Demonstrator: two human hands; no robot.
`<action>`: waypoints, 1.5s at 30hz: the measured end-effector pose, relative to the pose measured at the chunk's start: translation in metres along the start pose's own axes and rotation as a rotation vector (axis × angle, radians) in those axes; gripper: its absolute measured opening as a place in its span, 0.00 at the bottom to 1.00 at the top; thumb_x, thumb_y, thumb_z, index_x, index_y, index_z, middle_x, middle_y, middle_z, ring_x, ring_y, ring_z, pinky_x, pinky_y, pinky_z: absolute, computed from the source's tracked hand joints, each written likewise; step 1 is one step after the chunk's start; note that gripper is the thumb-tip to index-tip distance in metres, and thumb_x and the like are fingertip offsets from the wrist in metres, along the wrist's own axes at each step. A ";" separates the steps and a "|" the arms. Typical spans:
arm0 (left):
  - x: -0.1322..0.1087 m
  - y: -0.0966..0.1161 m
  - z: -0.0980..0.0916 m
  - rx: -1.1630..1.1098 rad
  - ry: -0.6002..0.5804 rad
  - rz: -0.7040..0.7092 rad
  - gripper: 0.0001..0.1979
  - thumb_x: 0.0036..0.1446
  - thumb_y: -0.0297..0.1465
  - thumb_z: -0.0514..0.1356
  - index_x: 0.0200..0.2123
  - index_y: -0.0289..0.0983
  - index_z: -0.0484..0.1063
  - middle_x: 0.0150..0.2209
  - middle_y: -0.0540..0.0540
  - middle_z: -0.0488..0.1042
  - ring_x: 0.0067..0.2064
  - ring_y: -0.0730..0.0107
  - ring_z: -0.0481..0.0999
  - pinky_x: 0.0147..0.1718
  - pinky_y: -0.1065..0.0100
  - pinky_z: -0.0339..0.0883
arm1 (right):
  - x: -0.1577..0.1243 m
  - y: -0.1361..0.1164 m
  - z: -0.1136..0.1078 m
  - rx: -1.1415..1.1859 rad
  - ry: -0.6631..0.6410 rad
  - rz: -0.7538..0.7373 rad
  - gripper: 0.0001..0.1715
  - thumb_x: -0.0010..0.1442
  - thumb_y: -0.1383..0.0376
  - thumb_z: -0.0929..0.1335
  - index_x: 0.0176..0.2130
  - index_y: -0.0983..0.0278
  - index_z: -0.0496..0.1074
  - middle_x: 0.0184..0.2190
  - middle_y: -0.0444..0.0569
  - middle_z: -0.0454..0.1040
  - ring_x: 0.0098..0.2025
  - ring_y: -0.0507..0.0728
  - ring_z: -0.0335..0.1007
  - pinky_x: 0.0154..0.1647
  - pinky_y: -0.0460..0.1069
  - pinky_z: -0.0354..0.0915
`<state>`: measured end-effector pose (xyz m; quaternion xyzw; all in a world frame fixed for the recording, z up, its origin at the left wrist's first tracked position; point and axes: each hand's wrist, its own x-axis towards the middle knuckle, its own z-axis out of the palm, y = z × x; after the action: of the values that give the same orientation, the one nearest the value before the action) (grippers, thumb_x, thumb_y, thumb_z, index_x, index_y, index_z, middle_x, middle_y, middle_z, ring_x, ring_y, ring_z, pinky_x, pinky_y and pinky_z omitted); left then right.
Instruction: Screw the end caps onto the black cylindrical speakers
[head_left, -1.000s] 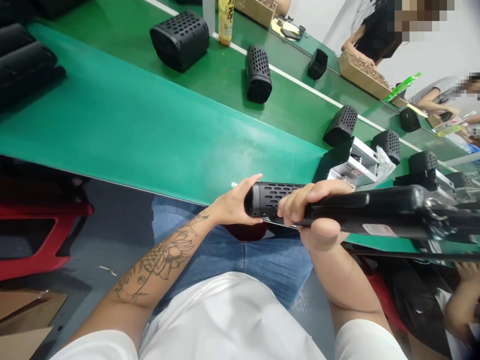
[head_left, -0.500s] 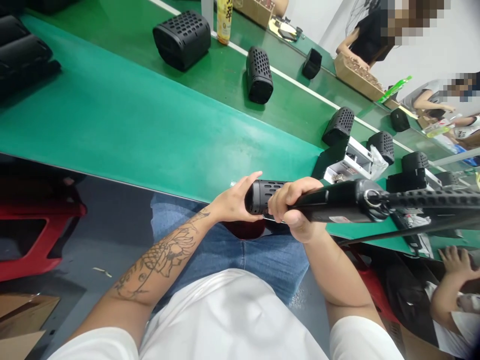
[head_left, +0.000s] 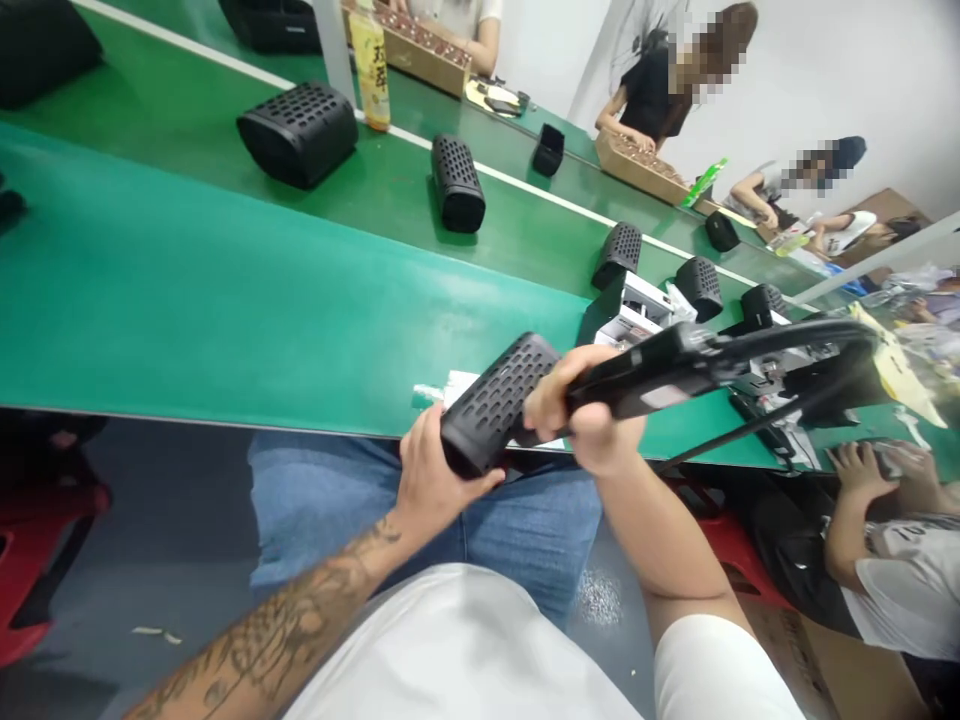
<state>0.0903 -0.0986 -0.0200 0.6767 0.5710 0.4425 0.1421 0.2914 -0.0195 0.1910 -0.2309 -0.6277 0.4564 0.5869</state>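
The left hand [head_left: 429, 482] cups the near end of a black speaker [head_left: 499, 400] with a slotted grille. Its fingers are curled under the speaker and its thumb is pressed along the side. The speaker sits at the near edge of the green tabletop [head_left: 225, 320], above the person's jeans [head_left: 330, 500]. It is tilted, with its far end pointing up and to the right. The right hand [head_left: 589, 425] is closed in a fist around a long black tool [head_left: 660, 375]. The hand sits just beside the far end of the speaker, and the tool's body stretches off to the right. Whether the tool's tip touches the speaker is hidden behind the fingers. A thin dark cable [head_left: 720, 438] runs down and to the left below the tool.

Further out on the tabletop there is a big black speaker [head_left: 300, 130] at far left, and a slim one [head_left: 457, 182] stands upright near it. Three smaller ones [head_left: 619, 255] are grouped to the right, beside a white box [head_left: 641, 308]. A yellow bottle [head_left: 371, 62] stands at the far edge beside a post. Cardboard trays [head_left: 641, 165] lie on the far side, where other people are working. At the near right, a co-worker's hand [head_left: 855, 468] rests with its fingers spread, close to the tabletop edge.
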 end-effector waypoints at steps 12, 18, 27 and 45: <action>0.043 0.053 -0.006 -0.016 -0.343 0.951 0.43 0.68 0.20 0.70 0.83 0.48 0.78 0.81 0.37 0.84 0.82 0.44 0.82 0.89 0.41 0.70 | 0.041 0.035 -0.222 -0.597 0.718 -0.194 0.36 0.66 0.31 0.86 0.40 0.53 0.73 0.21 0.32 0.71 0.20 0.56 0.73 0.26 0.53 0.76; 0.182 0.083 -0.018 0.357 -0.775 0.822 0.47 0.64 0.36 0.80 0.83 0.30 0.78 0.76 0.24 0.85 0.76 0.29 0.84 0.80 0.39 0.71 | 0.016 0.035 -0.210 -0.508 0.657 -0.202 0.33 0.68 0.36 0.87 0.42 0.54 0.76 0.23 0.32 0.72 0.19 0.55 0.72 0.27 0.55 0.80; 0.196 0.080 -0.047 0.608 -0.809 0.489 0.55 0.69 0.51 0.80 0.92 0.43 0.69 0.67 0.26 0.85 0.65 0.29 0.86 0.66 0.44 0.73 | 0.037 0.034 -0.210 -0.517 0.713 -0.286 0.36 0.67 0.32 0.87 0.41 0.52 0.74 0.22 0.30 0.70 0.17 0.55 0.71 0.23 0.54 0.80; 0.178 0.071 -0.055 0.489 -0.818 0.463 0.53 0.69 0.47 0.78 0.93 0.49 0.70 0.68 0.29 0.85 0.60 0.33 0.88 0.59 0.46 0.77 | -0.023 -0.037 -0.088 -0.152 0.283 -0.197 0.19 0.73 0.45 0.86 0.45 0.53 0.85 0.21 0.35 0.75 0.14 0.52 0.64 0.19 0.50 0.74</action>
<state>0.0869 0.0225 0.1390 0.9159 0.3910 0.0163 0.0899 0.3886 -0.0293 0.2009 -0.2742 -0.5912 0.3110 0.6918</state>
